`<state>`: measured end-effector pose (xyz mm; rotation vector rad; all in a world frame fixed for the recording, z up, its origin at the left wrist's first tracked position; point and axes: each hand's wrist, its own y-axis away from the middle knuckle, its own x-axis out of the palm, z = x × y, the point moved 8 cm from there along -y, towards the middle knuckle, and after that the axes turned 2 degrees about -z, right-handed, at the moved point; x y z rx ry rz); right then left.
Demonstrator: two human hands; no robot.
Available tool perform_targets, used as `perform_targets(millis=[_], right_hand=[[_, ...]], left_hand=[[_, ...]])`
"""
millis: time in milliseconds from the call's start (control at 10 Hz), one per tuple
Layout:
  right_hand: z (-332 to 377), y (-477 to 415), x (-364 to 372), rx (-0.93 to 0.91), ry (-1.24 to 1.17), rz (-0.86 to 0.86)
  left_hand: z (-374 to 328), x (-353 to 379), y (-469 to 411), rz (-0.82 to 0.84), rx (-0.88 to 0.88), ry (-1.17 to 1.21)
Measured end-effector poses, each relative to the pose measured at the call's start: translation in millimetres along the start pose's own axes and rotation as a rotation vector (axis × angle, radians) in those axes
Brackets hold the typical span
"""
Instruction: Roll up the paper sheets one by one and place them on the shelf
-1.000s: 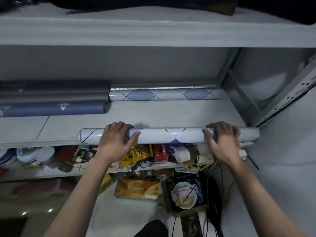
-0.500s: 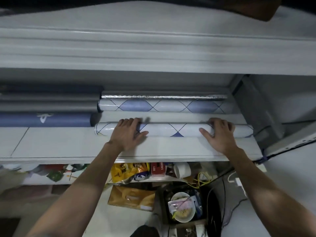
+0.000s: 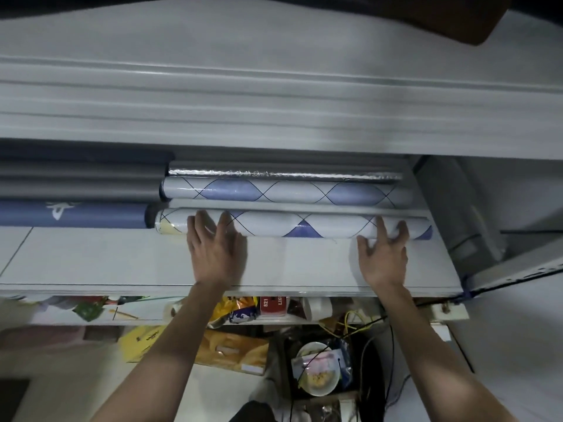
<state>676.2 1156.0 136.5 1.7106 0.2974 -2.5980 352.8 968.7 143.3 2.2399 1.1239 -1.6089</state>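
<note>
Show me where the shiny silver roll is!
In the head view, the silver roll lies at the back of the shelf, on its right side, just behind the farther diamond-patterned roll.

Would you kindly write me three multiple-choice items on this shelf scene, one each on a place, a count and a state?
1. Where does the front roll lie?
A. On the floor
B. On the shelf, just before the second diamond roll
C. Inside a box

2. How many rolls on the shelf bear a diamond pattern?
A. One
B. Four
C. Two

3. How do the left hand and right hand meet the front roll?
A. Both with outstretched fingers on it
B. Both clenched in fists beside it
C. Both held well away from it

Answers:
1 B: it rests on the shelf board, parallel to the second diamond roll behind it.
2 C: only these two rolls show crossing lines and blue diamonds.
3 A: the fingers of each hand lie straight across the roll's near side.
</note>
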Motion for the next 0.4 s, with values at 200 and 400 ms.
perform_targets(millis=[200, 400], right_hand=[[18, -39, 8, -0.046, -0.032, 0.075], [62, -17, -28, -0.159, -0.035, -0.077]], left_hand=[[5, 14, -41, 0.06, 0.017, 0.001], [4, -16, -23, -0.082, -0.036, 0.099]])
